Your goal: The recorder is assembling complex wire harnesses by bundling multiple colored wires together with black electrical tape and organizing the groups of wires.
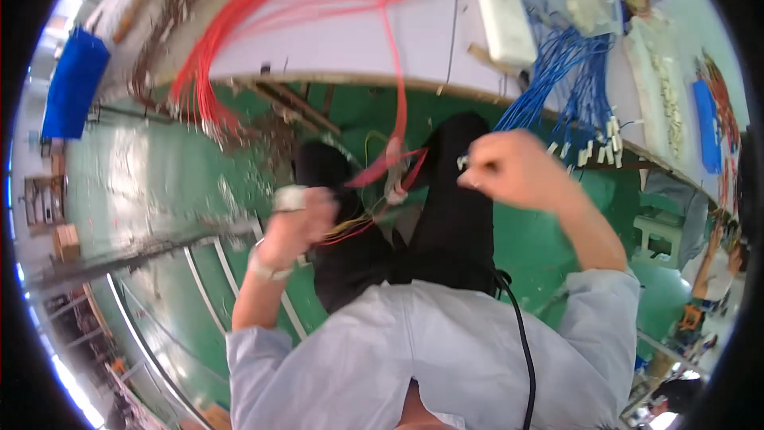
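Observation:
My left hand (298, 227), smeared by motion, is closed over my left thigh. Thin yellow and red wires (350, 229) run from it toward my lap. A small white piece (290, 197) shows at its fingers; its kind is too blurred to tell. My right hand (513, 171) is raised above my right knee, thumb and fingers pinched together. At its fingertips is a small white connector (463, 162). Between my knees hangs a strand of red wires (400, 111), coming down from the table's edge, with a pale bundle (393, 183) near its lower end.
Ahead is a white table (334, 48) with a large bundle of red wires (247, 28). Blue wires with white connectors (585, 72) hang over its edge on the right, beside a white box-shaped device (507, 24). A metal frame (199, 279) stands left; a stool (660, 235) stands right.

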Motion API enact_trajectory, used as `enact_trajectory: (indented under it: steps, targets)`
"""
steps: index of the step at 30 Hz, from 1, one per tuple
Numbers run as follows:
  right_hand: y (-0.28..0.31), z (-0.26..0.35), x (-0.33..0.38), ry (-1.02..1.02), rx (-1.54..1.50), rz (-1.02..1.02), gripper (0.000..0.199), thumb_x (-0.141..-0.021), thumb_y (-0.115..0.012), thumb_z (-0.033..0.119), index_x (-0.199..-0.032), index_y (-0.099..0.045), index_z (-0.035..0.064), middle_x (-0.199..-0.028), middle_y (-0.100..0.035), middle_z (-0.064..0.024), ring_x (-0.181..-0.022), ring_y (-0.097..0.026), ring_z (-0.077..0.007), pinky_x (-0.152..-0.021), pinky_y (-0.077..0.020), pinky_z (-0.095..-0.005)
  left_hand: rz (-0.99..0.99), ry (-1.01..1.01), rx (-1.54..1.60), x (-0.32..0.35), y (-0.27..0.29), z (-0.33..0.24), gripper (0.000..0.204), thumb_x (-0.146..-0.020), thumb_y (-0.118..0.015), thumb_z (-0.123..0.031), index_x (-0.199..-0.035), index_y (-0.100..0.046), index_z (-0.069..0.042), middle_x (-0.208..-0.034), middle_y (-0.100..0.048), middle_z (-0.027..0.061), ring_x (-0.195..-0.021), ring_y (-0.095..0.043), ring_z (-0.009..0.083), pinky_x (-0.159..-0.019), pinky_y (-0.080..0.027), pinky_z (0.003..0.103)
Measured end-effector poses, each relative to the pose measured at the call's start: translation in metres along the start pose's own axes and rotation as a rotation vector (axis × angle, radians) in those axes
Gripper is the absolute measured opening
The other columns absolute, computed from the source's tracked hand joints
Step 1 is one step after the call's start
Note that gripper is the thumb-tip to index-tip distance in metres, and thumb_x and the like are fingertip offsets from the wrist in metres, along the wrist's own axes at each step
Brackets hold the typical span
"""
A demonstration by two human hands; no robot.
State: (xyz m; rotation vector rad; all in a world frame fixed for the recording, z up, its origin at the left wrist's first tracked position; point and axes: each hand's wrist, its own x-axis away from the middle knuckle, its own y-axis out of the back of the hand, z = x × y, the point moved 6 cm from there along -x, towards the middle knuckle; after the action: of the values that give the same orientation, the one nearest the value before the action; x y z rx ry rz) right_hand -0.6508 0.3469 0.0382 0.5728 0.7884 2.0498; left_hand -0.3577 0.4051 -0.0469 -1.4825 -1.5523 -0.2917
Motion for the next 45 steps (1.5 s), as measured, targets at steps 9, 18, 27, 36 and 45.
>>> enact_trajectory:
  steps: [9,18,27,36,45]
  targets:
    - [0.082,0.037,-0.076,0.169,0.599,-0.523,0.029,-0.089,-0.060,0.015,-0.114,-0.061,0.0012,-0.089,-0.063,-0.0140,-0.087,-0.060,-0.0289,-0.071,-0.0462,-0.0373,0.404,-0.450,-0.469,0.028,-0.052,-0.022,0.035,-0.101,-0.043,-0.024,-0.080,-0.056,0.001,-0.054,-0.036,-0.0060,-0.047,-0.028,0.0038,-0.045,-0.020,0.023]
    - [-0.035,0.085,-0.089,0.518,0.064,-0.014,0.023,-0.097,-0.049,0.019,-0.090,-0.065,0.0037,-0.091,-0.066,-0.0068,-0.101,-0.060,-0.0252,-0.106,-0.0358,-0.0439,0.350,-0.463,-0.290,0.012,-0.046,-0.041,0.032,-0.100,-0.047,-0.023,-0.081,-0.056,0.001,-0.055,-0.033,-0.0073,-0.047,-0.025,0.0027,-0.044,-0.016,0.023]
    - [-0.036,0.083,-0.076,0.486,-0.204,-0.037,0.017,-0.090,-0.060,0.017,-0.088,-0.066,0.0008,-0.078,-0.061,-0.0087,-0.068,-0.059,-0.0223,-0.064,-0.0460,-0.0326,0.424,-0.372,-0.320,-0.003,-0.034,-0.042,0.032,-0.099,-0.048,-0.025,-0.085,-0.057,0.002,-0.055,-0.036,-0.0058,-0.047,-0.027,0.0044,-0.044,-0.018,0.023]
    - [-0.031,0.060,-0.084,0.164,-0.870,-0.651,0.018,-0.092,-0.061,0.017,-0.090,-0.070,0.0018,-0.062,-0.050,0.0054,-0.055,-0.037,-0.0011,-0.047,-0.0267,-0.0220,0.592,-0.854,0.445,-0.072,0.032,-0.116,0.043,-0.101,-0.038,-0.036,-0.128,-0.048,-0.004,-0.143,-0.042,0.0165,-0.136,-0.035,0.0302,-0.111,-0.032,0.041]
    - [-0.123,0.079,-0.080,0.158,-0.414,-0.409,0.017,-0.086,-0.064,0.015,-0.082,-0.065,-0.0015,-0.067,-0.061,-0.0161,-0.054,-0.054,-0.0153,-0.052,-0.0431,-0.0323,0.244,-1.133,0.244,0.002,-0.029,-0.084,0.029,-0.100,-0.046,-0.032,-0.105,-0.055,-0.005,-0.067,-0.025,-0.0051,-0.057,-0.023,0.0057,-0.052,-0.024,0.024]
